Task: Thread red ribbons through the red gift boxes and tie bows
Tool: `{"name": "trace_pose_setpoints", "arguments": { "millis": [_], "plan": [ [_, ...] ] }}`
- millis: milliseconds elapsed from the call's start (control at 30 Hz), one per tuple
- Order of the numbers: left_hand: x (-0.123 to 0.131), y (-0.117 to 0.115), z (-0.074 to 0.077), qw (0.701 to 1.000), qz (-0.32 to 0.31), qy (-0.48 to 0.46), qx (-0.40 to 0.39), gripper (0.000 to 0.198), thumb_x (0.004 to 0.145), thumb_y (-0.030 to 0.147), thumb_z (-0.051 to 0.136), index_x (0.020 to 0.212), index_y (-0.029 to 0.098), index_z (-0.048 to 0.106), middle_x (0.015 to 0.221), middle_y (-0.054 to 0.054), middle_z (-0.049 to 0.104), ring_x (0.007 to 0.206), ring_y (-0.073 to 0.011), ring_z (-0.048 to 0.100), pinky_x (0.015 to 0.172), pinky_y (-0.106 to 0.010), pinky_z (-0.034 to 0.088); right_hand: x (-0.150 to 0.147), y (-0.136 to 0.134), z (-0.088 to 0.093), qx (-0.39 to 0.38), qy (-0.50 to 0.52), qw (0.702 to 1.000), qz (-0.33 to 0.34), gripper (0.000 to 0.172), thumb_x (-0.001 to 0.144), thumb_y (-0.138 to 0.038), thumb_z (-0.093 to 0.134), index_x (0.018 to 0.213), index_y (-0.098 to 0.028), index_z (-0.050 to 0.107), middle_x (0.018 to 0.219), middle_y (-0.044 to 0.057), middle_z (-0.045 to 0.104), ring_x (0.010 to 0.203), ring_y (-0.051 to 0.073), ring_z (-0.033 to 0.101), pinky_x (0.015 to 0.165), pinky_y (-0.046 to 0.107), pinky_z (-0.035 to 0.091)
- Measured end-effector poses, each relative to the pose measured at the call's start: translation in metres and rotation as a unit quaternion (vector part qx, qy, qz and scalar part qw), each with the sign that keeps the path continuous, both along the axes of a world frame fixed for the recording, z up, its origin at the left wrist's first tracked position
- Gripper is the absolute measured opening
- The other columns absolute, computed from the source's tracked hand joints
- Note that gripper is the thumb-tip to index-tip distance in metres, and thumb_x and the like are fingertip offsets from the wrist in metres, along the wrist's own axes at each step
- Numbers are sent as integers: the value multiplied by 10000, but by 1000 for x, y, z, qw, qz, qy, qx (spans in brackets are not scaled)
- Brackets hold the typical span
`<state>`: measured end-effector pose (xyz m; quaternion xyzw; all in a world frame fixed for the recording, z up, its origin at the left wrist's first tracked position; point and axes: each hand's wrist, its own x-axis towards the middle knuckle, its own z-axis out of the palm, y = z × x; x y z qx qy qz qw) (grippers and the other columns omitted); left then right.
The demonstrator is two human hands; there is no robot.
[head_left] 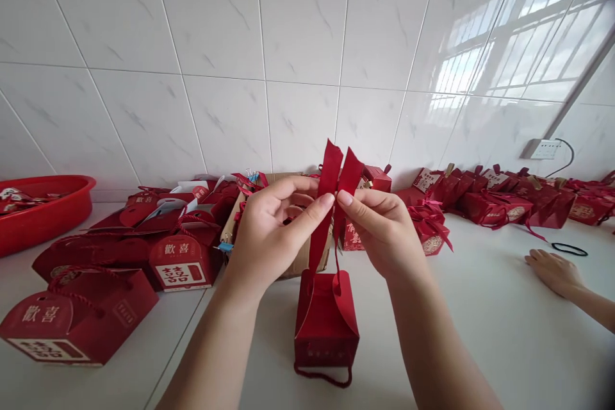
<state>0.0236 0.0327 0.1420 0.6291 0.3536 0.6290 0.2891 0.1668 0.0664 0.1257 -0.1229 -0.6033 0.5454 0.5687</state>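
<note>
A small red box (327, 327) stands on the white table in front of me, with a dark red cord hanging at its near side. Two strands of red ribbon (319, 240) rise from its top. My left hand (283, 224) pinches one ribbon between thumb and fingers, its cut end sticking up above the fingertips. Close beside it, my right hand (384, 224) pinches the other ribbon end, also pointing up. The fingertips of both hands nearly touch above the box.
Red boxes with cord handles (81, 314) stand at the left, near a red basin (45, 211). Behind my hands is a cardboard box (283, 269). More red gift boxes (500, 205) line the wall at right. Another person's hand (555, 272) rests near a black ring (569, 249).
</note>
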Motion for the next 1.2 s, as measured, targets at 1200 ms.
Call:
{"name": "trace_pose_setpoints", "arguments": {
  "millis": [1200],
  "plan": [
    [4, 9, 0, 978, -135, -156, -42, 173, 803, 202, 620, 785, 223, 449, 610, 73, 351, 449, -50, 262, 401, -195, 195, 18, 4, -1, 24, -21, 985, -168, 153, 769, -374, 713, 679, -252, 724, 696, 11, 626, 736, 171, 584, 653, 308, 460]
  ]
}}
